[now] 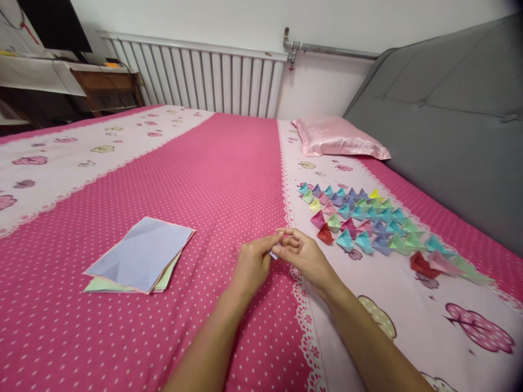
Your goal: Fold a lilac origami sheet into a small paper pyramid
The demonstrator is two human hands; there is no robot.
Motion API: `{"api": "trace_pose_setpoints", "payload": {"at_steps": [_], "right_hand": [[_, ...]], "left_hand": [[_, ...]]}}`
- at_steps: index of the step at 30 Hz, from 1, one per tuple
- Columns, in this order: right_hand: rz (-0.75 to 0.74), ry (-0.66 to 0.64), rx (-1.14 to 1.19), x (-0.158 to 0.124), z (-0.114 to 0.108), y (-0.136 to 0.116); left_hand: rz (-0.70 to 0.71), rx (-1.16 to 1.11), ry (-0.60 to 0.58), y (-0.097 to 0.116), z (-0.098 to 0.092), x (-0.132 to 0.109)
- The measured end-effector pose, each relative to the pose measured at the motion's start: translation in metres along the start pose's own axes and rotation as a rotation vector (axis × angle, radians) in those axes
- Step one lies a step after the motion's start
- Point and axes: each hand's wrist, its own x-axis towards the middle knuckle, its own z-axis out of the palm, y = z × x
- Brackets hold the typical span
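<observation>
My left hand and my right hand meet at the fingertips above the pink bedspread. Between them they pinch a small folded piece of pale blue-violet paper, mostly hidden by the fingers. To the left lies a stack of square paper sheets, lavender on top with pale green edges showing below. Right of my hands stand several rows of small folded paper boats in blue, green, purple, pink, red and yellow.
A pink satin pillow rests against the grey padded headboard. Behind the bed, a white radiator and a grey pipe run along the wall. At the far left, a monitor stands on a desk.
</observation>
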Motion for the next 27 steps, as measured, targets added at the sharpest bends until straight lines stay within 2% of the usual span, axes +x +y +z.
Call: {"api": "trace_pose_setpoints", "payload": {"at_steps": [3, 5, 7, 10, 13, 15, 20, 27], "right_hand": [[-0.005, -0.002, -0.037, 0.0, 0.0, 0.0], [-0.012, 0.006, -0.034, 0.0, 0.0, -0.002], [-0.016, 0.022, -0.015, 0.0, -0.001, -0.005], [-0.04, 0.08, 0.004, 0.002, -0.003, -0.007], [-0.063, 0.155, 0.018, 0.003, -0.006, -0.007], [-0.059, 0.171, 0.02, 0.003, -0.006, -0.006], [-0.052, 0.166, -0.01, 0.001, -0.001, -0.008], [-0.167, 0.181, -0.206, 0.001, -0.005, -0.008]], "left_hand": [[0.011, 0.015, 0.003, -0.003, 0.002, -0.001], [-0.062, -0.05, 0.024, -0.005, 0.004, -0.001], [-0.145, -0.209, 0.02, -0.004, 0.005, -0.001], [-0.242, -0.493, -0.095, 0.006, 0.006, 0.001], [-0.298, -0.651, -0.218, 0.015, 0.003, 0.001], [-0.328, -0.651, -0.225, 0.017, 0.002, 0.0], [-0.402, -0.468, -0.062, 0.008, 0.003, 0.001], [-0.335, -0.428, -0.119, 0.008, -0.002, 0.001]]}}
